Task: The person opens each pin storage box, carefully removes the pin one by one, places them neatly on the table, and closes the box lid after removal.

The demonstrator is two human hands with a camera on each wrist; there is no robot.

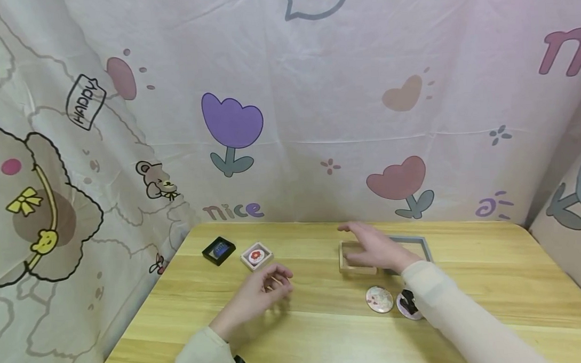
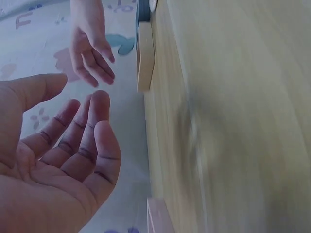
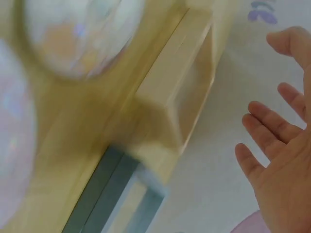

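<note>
My left hand (image 1: 256, 295) hovers over the table just in front of a small pale pink box (image 1: 265, 263), its fingers loosely curled around nothing. That box holds a round badge (image 1: 256, 256) with a red flower. Over a light wooden frame-like box (image 1: 358, 271), my right hand (image 1: 376, 248) is spread, thumb apart from the fingers. In the right wrist view this hand (image 3: 284, 160) holds nothing, and the wooden box (image 3: 167, 68) lies apart from its fingers. A grey-blue frame (image 1: 419, 239) stands right beside the wooden one, partly hidden by the right arm.
Two round badges lie nearer me: a pale one (image 1: 379, 299) and one with a dark figure (image 1: 409, 304), overlapped by the right sleeve. A black box (image 1: 219, 251) with a blue item sits at the back left. Printed cloth (image 1: 306, 95) hangs behind the wooden table (image 1: 320, 335).
</note>
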